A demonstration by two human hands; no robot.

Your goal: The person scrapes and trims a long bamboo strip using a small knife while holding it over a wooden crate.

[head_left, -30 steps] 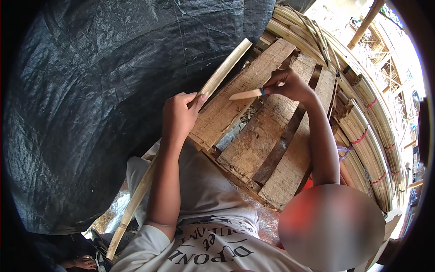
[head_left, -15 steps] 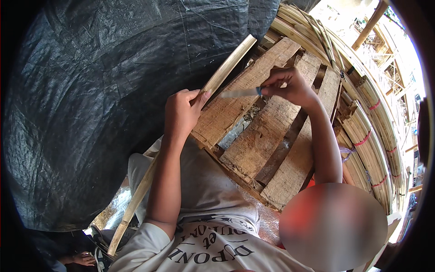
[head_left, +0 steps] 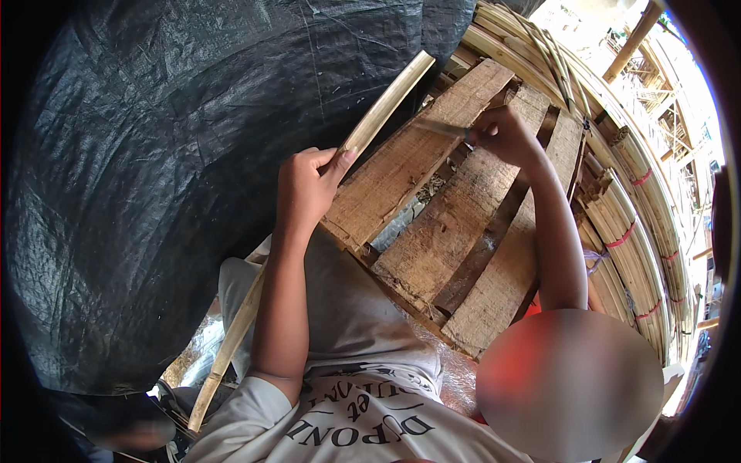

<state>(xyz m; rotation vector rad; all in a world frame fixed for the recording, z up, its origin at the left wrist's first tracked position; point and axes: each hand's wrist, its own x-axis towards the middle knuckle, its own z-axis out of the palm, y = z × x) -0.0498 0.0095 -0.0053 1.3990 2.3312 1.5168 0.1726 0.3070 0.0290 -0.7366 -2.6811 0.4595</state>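
Observation:
My left hand (head_left: 312, 179) is closed around a long pale bamboo strip (head_left: 394, 94), thumb lying along it. The strip slants from the upper middle down past my left forearm, where its lower part (head_left: 224, 370) shows beside my leg. In my closed right hand (head_left: 505, 139) is a knife (head_left: 441, 128), its blade blurred and pointing left toward the strip without touching it. The hand hides most of the handle. Beneath the knife lies a rough wooden pallet (head_left: 432, 239) with gaps between its boards.
A black plastic sheet (head_left: 170, 177) hangs along the left. Tied bundles of bamboo strips (head_left: 617, 224) are stacked at the right, with a wooden post (head_left: 633, 42) beyond. At the lower left another person's hand (head_left: 143, 434) shows, blurred. A blurred oval covers the lower right.
My right hand and the knife have moved right and slightly upward, away from my left hand. The strip's upper end has shifted slightly up and left. The other person's hand has moved.

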